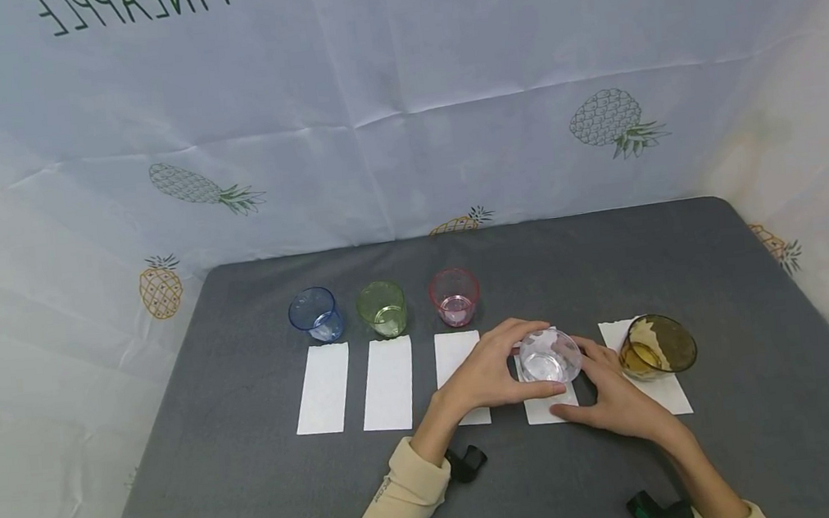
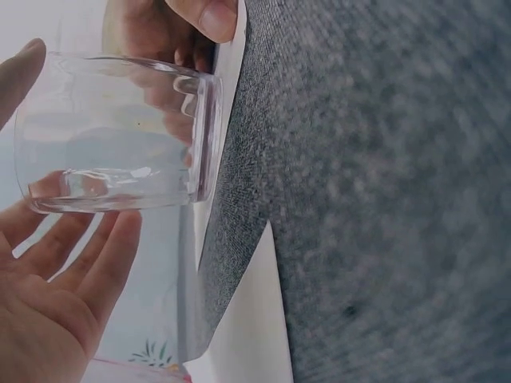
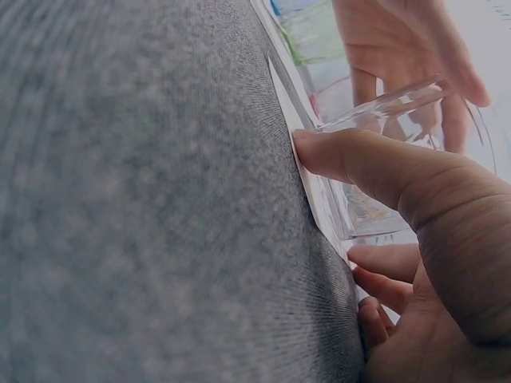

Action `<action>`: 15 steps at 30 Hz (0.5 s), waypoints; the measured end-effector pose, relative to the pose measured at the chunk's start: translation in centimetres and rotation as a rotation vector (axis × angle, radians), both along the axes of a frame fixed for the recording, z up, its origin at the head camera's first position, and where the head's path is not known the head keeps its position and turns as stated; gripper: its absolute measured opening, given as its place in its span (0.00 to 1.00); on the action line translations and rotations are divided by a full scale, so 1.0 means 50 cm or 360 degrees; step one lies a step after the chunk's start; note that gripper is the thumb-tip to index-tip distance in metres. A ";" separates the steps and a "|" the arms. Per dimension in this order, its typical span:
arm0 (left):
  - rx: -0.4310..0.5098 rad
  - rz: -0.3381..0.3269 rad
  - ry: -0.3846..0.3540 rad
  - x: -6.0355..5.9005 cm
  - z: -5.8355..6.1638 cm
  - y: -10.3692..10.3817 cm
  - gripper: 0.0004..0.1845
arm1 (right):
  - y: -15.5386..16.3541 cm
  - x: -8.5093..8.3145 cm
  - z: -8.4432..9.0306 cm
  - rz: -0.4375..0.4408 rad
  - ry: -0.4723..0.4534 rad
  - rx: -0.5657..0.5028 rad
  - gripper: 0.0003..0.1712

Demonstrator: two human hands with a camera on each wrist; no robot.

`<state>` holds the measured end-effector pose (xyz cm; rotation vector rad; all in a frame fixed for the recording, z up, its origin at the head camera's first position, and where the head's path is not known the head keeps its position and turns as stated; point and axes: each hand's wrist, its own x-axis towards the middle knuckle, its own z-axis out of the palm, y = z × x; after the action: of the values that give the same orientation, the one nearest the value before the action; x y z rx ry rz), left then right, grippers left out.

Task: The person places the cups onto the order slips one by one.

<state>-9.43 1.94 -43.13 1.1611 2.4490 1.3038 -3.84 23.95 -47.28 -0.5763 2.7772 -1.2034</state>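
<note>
Clear glass (image 1: 548, 362): upright, mouth up, long axis near vertical, over white paper (image 1: 537, 414); base contact unclear. Left hand (image 1: 485, 372): thumb and fingers clamped on glass sides. Right hand (image 1: 619, 397): thumb and fingers apart, at paper edges. Amber glass (image 1: 669, 344) just beside; grey tabletop (image 1: 570, 266) extends behind to far edge.

Amber glass (image 1: 657, 345) blocking right, near-left tabletop (image 1: 242, 488) passable

Left hand (image 1: 494, 371) covered part of the middle paper (image 1: 458, 350), and its thumb (image 2: 20, 78) got cut off by the left wrist view's edge. Tiny print (image 1: 383, 489) on the left sleeve (image 1: 402, 499) was unreadable, the head view chopped the lettering (image 1: 129, 4) up top, and the surface (image 3: 160, 199) was blurry in the right wrist view.
</note>
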 end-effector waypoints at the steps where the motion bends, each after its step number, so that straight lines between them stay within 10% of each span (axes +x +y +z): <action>1: 0.0004 0.0002 -0.0001 0.000 0.000 0.000 0.40 | 0.000 0.000 0.000 -0.0001 0.0000 -0.0001 0.51; 15: 0.0017 -0.0019 0.0005 -0.001 -0.004 0.001 0.40 | -0.010 0.007 0.002 -0.0056 0.0051 -0.0032 0.51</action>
<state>-9.47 1.97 -43.36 1.1799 2.4364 1.3146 -3.47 23.44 -47.20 -0.5555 2.8164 -1.2408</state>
